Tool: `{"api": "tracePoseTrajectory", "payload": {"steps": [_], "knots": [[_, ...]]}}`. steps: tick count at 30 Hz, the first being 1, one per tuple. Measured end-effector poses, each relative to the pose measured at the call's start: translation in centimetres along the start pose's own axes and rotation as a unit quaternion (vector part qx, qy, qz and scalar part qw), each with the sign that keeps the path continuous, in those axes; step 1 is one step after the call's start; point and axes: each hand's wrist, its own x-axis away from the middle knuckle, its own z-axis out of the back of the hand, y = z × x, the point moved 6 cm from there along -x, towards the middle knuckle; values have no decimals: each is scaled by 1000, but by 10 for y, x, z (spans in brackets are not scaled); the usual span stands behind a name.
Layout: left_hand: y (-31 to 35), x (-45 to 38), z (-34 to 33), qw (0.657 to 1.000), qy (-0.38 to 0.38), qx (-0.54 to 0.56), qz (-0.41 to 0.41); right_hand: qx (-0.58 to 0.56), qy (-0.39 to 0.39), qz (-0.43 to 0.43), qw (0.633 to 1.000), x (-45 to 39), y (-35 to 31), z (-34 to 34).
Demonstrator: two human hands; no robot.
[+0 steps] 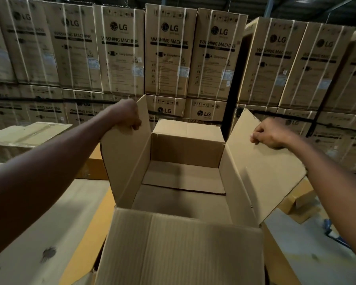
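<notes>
An open brown cardboard box [185, 153] stands in front of me with nothing visible inside. Its four top flaps are raised or spread. My left hand [124, 115] grips the upper edge of the left flap [125, 161], which stands nearly upright. My right hand [270, 132] pinches the edge of the right flap [263, 175], which leans outward. The near flap [179, 249] folds toward me, and the far flap [188, 129] tilts away.
A wall of stacked, strapped washing machine cartons [169, 50] fills the background. A closed, taped box [27, 138] sits at the left. Flat cardboard sheets [49, 233] lie under and beside the open box. More cardboard pieces [300, 204] lie at the right.
</notes>
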Motion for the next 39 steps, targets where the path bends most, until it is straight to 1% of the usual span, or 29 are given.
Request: {"api": "tracePoseTrajectory", "payload": {"steps": [4, 7, 10, 16, 19, 22, 25, 28, 32, 39], "knots": [[-15, 4, -45, 1000, -15, 17, 18, -17, -9, -7, 1000, 1, 5, -37], [-30, 7, -76, 999, -36, 17, 22, -18, -25, -21, 999, 3, 11, -70], [-43, 14, -100, 999, -39, 19, 32, -10, -30, -26, 999, 4, 16, -96], [-64, 28, -138, 997, -38, 51, 35, 1, -39, -45, 998, 8, 33, -136], [-68, 34, -151, 997, -49, 47, 32, -7, -47, -48, 998, 13, 43, -154], [-75, 38, -160, 996, -55, 52, 40, -11, -47, -42, 998, 17, 49, -161], [-82, 40, -161, 996, -46, 55, 50, -18, -52, -30, 998, 18, 51, -160], [-89, 40, -159, 995, -49, 69, 45, -22, -62, -26, 998, 18, 55, -157], [-91, 42, -158, 995, -73, 73, 18, -23, -73, -25, 997, 20, 57, -155], [-74, 44, -157, 996, -60, 57, -24, -8, -77, -30, 997, 29, 48, -153]]}}
